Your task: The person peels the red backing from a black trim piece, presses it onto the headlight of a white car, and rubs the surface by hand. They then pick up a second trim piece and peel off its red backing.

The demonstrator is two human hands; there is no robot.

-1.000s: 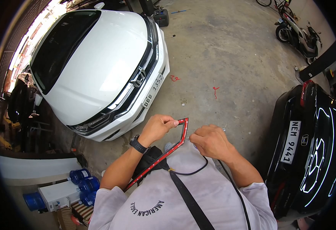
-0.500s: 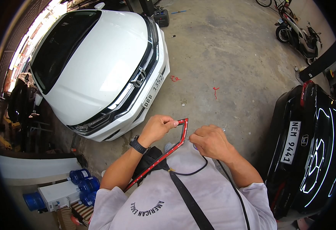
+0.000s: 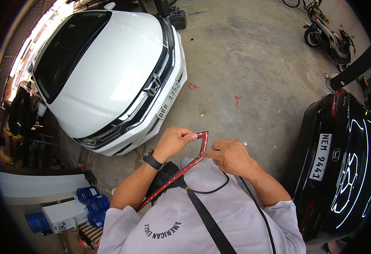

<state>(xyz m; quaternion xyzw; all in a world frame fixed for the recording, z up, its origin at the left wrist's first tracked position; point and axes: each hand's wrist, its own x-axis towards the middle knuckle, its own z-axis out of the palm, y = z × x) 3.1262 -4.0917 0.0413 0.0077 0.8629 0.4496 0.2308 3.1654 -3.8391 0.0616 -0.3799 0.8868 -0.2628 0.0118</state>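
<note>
Red-faced strip (image 3: 178, 175) w/ dark edges slants across the wearer's pale shirt (image 3: 227, 211), its bent end up over the concrete floor (image 3: 244, 63). L hand (image 3: 175, 142), black watch (image 3: 153, 159) on wrist, pinches strip's tip btwn thumb & fingers; R hand (image 3: 231, 156) is curled, fingertip at lower bend, can't tell if gripping. 1 white car (image 3: 113, 72) upper L, 1 black car (image 3: 344, 139) far R

red strip (image 3: 173, 179) (white-dotted), white car (image 3: 117, 70), black car (image 3: 345, 156)

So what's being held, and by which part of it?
The left hand pinches the strip beside its pointed top corner; whether the right hand holds anything is unclear.
</note>
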